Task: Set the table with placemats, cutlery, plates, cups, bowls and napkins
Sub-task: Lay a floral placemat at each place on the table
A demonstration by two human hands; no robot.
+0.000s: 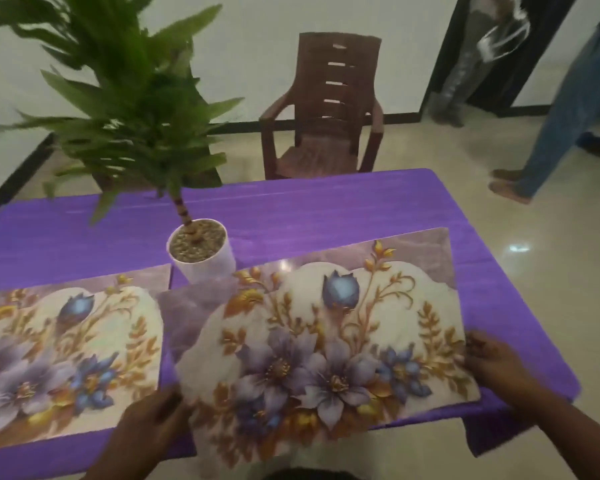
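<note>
Two bare forearms, no sleeves visible

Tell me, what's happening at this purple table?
A person is setting the table. Both hands, the left hand and the right hand, hold a floral placemat by its two ends, over the right part of the purple tablecloth. Its near edge overhangs the table. Another matching placemat already lies flat to the left. A potted plant stands behind them. No plates or cutlery are visible yet.

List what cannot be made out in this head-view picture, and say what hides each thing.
- Left placemat: cut off by the frame's left edge.
- Left hand fingertips: motion blur hides the grip.
- Right placemat near edge: overhangs table, blurred.
- Bystander: cropped at right.
</note>
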